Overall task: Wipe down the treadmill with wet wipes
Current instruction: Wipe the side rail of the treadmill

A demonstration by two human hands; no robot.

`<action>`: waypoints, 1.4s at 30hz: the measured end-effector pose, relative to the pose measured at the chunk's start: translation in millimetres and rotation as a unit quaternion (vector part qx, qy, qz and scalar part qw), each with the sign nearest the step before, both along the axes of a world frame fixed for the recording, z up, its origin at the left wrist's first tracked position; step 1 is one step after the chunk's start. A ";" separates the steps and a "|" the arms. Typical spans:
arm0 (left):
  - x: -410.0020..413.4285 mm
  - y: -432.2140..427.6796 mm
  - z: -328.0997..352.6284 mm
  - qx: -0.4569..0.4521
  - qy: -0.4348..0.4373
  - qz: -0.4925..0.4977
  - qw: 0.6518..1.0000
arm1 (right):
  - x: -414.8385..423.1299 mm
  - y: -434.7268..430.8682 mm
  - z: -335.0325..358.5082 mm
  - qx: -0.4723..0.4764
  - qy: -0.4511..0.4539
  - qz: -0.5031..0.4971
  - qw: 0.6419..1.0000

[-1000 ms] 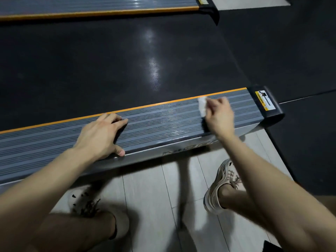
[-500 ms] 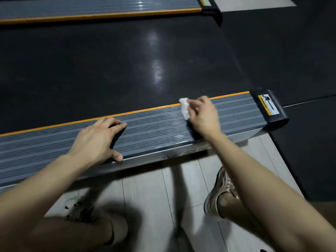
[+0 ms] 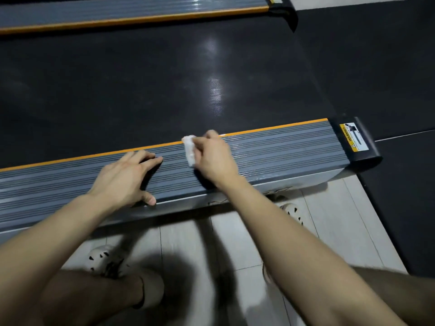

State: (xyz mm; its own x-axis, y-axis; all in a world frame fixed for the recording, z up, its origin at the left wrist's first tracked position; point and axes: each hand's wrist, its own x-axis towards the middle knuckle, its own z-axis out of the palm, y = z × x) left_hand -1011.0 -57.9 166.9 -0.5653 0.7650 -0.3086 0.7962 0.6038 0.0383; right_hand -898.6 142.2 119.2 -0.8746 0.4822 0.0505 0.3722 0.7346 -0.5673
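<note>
- The right hand (image 3: 215, 158) curls its fingers round a small white wet wipe (image 3: 189, 149), folded into a soft oblong pad. It holds the wipe down across the ribs of the rail.
- The left hand (image 3: 124, 177) lies flat just beside it, fingers straight and slightly spread, thumb at the rail's near edge, holding nothing.
- Both rest on the treadmill's near side rail (image 3: 282, 151). It is grey and hard, and grooved lengthwise in fine parallel ribs.
- A thin orange strip (image 3: 270, 128) edges the rail's far side, and the wipe's far end reaches it.
- A rounded black end cap (image 3: 369, 154) closes the rail's right end and bears a yellow-and-white warning label (image 3: 352, 137).
- Beyond the rail lies the wide black belt (image 3: 141, 90), finely textured, with pale glare on it.
- The far rail (image 3: 117, 12), ribbed and orange-edged alike, shows at the top.
- Nearer the person are pale, plank-like floor tiles (image 3: 329, 222), with dark flooring to the right.
- The person wears light perforated shoes (image 3: 101, 257).
</note>
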 end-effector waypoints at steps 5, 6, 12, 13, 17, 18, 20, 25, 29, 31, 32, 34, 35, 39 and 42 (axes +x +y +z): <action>1.7 0.5 -1.0 0.003 -0.001 0.004 1.000 | 100.8 148.8 13.0 0.073 -0.029 -0.254 0.964; 1.4 0.5 -2.0 0.005 -0.001 0.006 1.000 | 110.7 157.5 14.3 0.067 -0.026 -0.297 0.952; -0.9 -0.5 -2.4 0.004 0.009 -0.006 1.000 | 18.4 -29.5 -1.3 0.005 -0.014 -0.106 0.994; -0.2 -1.0 -2.5 0.003 0.007 -0.005 1.000 | 2.6 -67.9 0.0 -0.020 -0.026 -0.034 0.999; 3.1 -12.8 -7.2 0.019 -0.036 0.015 0.999 | 4.7 -90.5 0.5 -0.042 -0.008 -0.012 0.999; 3.5 -16.4 -6.8 0.018 -0.039 0.014 0.999 | 19.8 -70.0 -3.6 -0.026 -0.016 -0.030 0.999; 5.6 -25.4 -7.0 0.020 -0.035 0.007 0.999 | 57.9 -12.7 -5.1 -0.009 -0.025 -0.116 0.993; 6.8 -61.2 5.3 -0.015 -0.019 -0.040 0.999 | 86.5 6.4 3.0 -0.008 0.011 -0.373 0.928; -9.4 -91.6 26.7 -0.051 0.006 -0.027 0.998 | 2.2 -140.0 -8.7 -0.039 0.027 -0.135 0.990; -20.6 -108.4 30.9 -0.066 0.024 -0.007 0.998 | -22.8 -188.3 2.4 -0.033 0.008 -0.019 0.999; -27.0 -116.5 30.2 -0.070 0.032 0.009 0.997 | -27.8 -193.3 6.2 -0.030 0.004 0.009 0.999; -39.1 -128.7 24.0 -0.077 0.037 0.038 0.996 | -19.6 -174.5 5.5 -0.016 -0.002 0.025 1.000; -43.7 -133.1 18.8 -0.076 0.035 0.048 0.995 | -8.2 -155.6 2.4 -0.003 -0.005 0.012 1.000; -53.2 -143.8 -1.2 -0.038 0.037 0.063 0.997 | 58.2 -51.7 2.5 0.059 -0.012 -0.185 0.981; -53.3 -149.3 -7.1 -0.019 0.057 0.064 0.996 | 68.7 -42.1 6.8 0.073 -0.037 -0.310 0.947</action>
State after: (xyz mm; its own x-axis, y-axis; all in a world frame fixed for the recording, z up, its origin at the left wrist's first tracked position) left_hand -1064.3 -207.2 159.8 -0.6904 0.6732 -0.2648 0.7105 0.6999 -0.0729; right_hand -830.0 100.1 126.0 -0.4300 0.8967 0.1054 0.7920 0.4307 -0.4328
